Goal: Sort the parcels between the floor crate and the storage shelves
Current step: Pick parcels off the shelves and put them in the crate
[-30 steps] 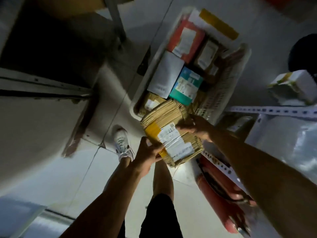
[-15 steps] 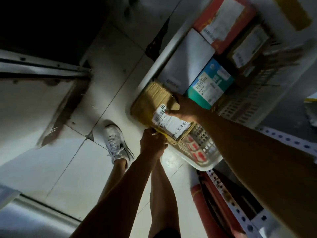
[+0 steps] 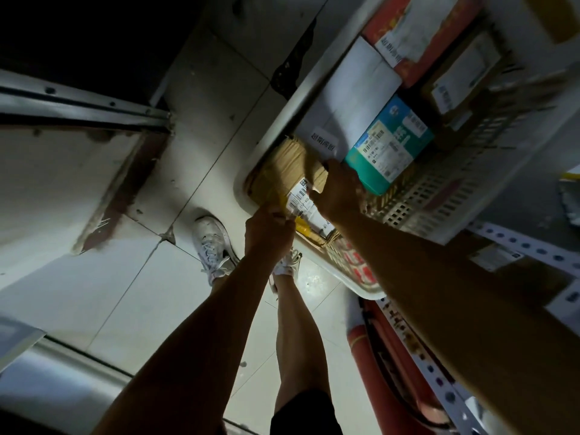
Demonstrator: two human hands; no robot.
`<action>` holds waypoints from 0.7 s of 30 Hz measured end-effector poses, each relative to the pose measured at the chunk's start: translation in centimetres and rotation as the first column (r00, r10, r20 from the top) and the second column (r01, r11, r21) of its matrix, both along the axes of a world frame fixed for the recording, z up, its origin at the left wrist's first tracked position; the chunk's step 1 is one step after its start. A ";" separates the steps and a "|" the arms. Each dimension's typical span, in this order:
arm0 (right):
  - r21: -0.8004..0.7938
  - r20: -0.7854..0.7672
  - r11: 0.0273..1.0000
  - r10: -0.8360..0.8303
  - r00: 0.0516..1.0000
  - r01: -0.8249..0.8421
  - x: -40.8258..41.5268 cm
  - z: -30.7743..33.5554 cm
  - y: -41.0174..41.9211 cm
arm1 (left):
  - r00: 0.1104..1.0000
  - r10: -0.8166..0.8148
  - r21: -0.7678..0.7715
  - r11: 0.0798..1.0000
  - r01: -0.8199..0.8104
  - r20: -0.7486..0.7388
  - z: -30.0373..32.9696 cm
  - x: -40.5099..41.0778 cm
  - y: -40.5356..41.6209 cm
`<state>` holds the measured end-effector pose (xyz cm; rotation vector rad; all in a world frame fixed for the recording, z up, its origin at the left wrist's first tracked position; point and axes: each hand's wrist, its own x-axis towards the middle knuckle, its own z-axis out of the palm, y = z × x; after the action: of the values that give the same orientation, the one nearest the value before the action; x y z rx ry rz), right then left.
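Observation:
A brown cardboard parcel (image 3: 287,171) with a white barcode label lies in the near corner of the white floor crate (image 3: 439,211). My left hand (image 3: 270,229) grips its near edge. My right hand (image 3: 340,191) presses on its far side, next to a teal box (image 3: 389,146). A white parcel (image 3: 354,98), a red one (image 3: 411,29) and a brown box (image 3: 464,73) also fill the crate.
White perforated shelf posts (image 3: 530,246) run along the right, with a red cylinder (image 3: 389,356) below them on the tiled floor. My feet in white shoes (image 3: 213,243) stand just left of the crate. A metal rail (image 3: 78,105) lies at the left.
Both hands have carried the brown parcel down from above the crate's edge into its near corner. The camera has dropped closer to the crate.

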<state>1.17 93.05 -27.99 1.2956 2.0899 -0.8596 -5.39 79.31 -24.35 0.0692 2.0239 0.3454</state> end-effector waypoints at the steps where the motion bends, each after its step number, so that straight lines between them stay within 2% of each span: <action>1: 0.019 -0.013 0.999 -0.048 0.999 0.048 0.0 0.9 -0.7 | 1.000 0.002 0.017 1.000 -0.002 -0.009 0.8 0.1 -0.3; 3: 0.038 0.007 0.996 -0.086 0.996 0.086 0.1 3.4 -1.8 | 1.000 0.015 0.042 0.999 -0.014 -0.025 3.4 0.0 -1.0; 5: 0.001 0.027 0.999 -0.043 0.999 0.043 0.3 6.9 -2.4 | 0.999 -0.015 0.047 0.999 0.017 -0.036 6.8 -0.3 -2.0; 8: -0.007 0.100 0.963 0.269 0.958 -0.270 0.6 13.8 -2.9 | 0.972 -0.201 0.034 0.978 0.207 -0.120 13.1 -1.7 -3.7; 11: 0.044 0.129 0.820 0.561 0.818 -0.570 -0.2 21.3 -4.3 | 0.892 -0.373 -0.061 0.927 0.370 -0.255 20.0 -3.2 -6.1; 14: 0.094 0.086 0.712 0.690 0.718 -0.696 -1.9 27.8 -7.0 | 0.847 -0.435 -0.130 0.900 0.416 -0.305 26.5 -3.8 -9.5; 17: 0.130 0.036 0.641 0.759 0.650 -0.757 -4.7 33.6 -10.6 | 0.821 -0.443 -0.180 0.896 0.405 -0.360 32.0 -3.6 -13.7; 21: 0.189 0.000 0.401 0.913 0.408 -0.896 -8.2 40.0 -17.0 | 0.814 -0.345 -0.263 0.933 0.245 -0.467 38.0 -2.1 -20.0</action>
<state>-7.02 76.07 12.05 -0.0359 2.4892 -0.2243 -7.45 59.27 13.65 0.3903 2.5124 -0.0860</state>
